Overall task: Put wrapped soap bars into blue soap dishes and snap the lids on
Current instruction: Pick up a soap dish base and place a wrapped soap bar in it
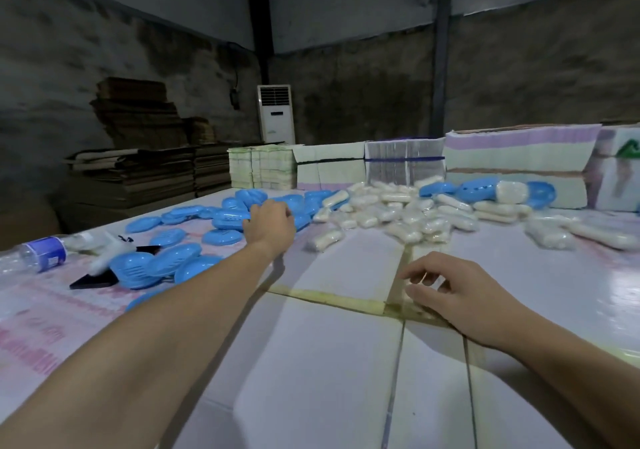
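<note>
Dishes [183,261] lie loose at near left, more farther back. Nearest, the right hand [450,292] hovers over the table [329,362], fingers loosely curled, empty. The left hand [268,221] reaches into the far dishes; whether it grips one I cannot tell. Soap [391,213] is heaped beyond. A hurried grab could scatter neighbouring dishes.

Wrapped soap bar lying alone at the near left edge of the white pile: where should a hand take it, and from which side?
Pinch the wrapped soap bar across its narrow width at mid-length, coming from above and the near side. It lies flat and clear of the pile, long sides exposed. The right hand looks empty and closest.
</note>
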